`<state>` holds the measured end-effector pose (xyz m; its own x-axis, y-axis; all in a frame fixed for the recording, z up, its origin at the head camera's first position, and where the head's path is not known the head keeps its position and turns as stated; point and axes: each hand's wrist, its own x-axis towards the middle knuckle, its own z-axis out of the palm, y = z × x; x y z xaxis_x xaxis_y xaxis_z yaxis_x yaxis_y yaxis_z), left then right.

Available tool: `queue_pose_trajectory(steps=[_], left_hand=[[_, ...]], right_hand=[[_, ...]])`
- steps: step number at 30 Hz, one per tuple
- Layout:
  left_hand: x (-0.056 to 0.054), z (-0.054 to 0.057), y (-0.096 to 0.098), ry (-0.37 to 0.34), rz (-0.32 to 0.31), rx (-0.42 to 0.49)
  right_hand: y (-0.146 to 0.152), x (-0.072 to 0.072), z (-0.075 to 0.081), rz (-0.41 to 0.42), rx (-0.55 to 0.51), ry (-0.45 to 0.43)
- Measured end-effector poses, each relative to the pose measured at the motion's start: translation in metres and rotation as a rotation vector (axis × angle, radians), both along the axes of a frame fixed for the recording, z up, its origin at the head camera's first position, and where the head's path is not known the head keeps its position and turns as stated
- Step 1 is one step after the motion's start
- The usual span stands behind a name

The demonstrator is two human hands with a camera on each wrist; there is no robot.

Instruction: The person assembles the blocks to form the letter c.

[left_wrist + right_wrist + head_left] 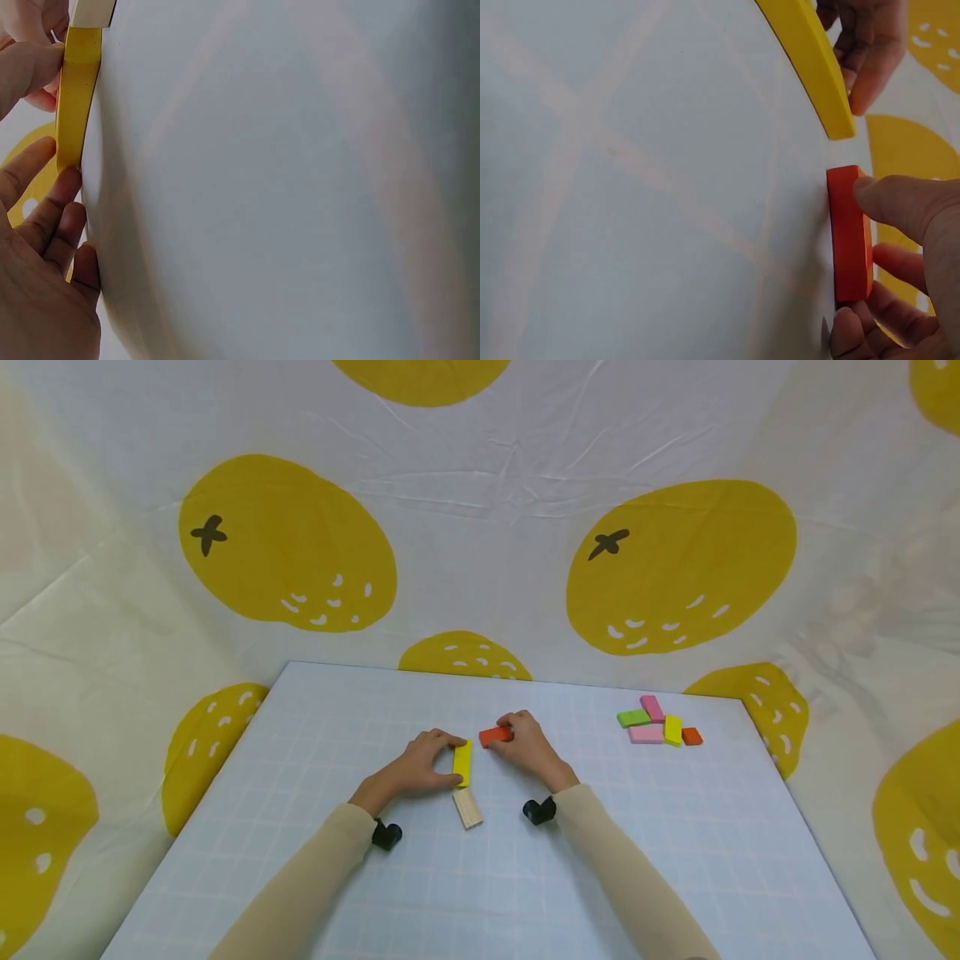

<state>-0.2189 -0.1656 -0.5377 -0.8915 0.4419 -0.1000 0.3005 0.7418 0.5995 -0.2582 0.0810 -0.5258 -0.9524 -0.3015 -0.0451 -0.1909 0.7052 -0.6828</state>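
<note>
Near the middle of the table, my left hand (pixel 422 766) pinches a yellow block (pixel 462 763) by its ends, thumb at the near end and fingers at the far end. A plain wooden block (pixel 468 808) lies close against the yellow block's near end. To the right, a red block (pixel 495 737) is gripped between the thumb and fingers of my right hand (pixel 528 747). The right wrist view shows the red block (pixel 849 234) low at the table surface, with a small gap between it and the yellow block (pixel 810 67).
At the back right of the table (pixel 300 860) lies a loose group of blocks: a green block (pixel 633 717), a dark pink block (pixel 652 708), a light pink block (pixel 646 733), a second yellow block (pixel 672 730) and an orange-red block (pixel 692 737). A patterned curtain (pixel 480 568) surrounds the table.
</note>
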Motion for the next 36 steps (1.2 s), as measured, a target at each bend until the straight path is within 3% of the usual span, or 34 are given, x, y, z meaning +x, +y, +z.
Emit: queue_pose_trajectory(steps=[16, 36], left_hand=[[-0.002, 0.000, 0.000, 0.005, 0.003, 0.003], [-0.001, -0.001, 0.000, -0.016, 0.012, -0.005]], right_hand=[[-0.012, -0.016, 0.003, 0.041, -0.019, 0.018], [-0.019, -0.024, 0.005, 0.124, -0.047, -0.015]])
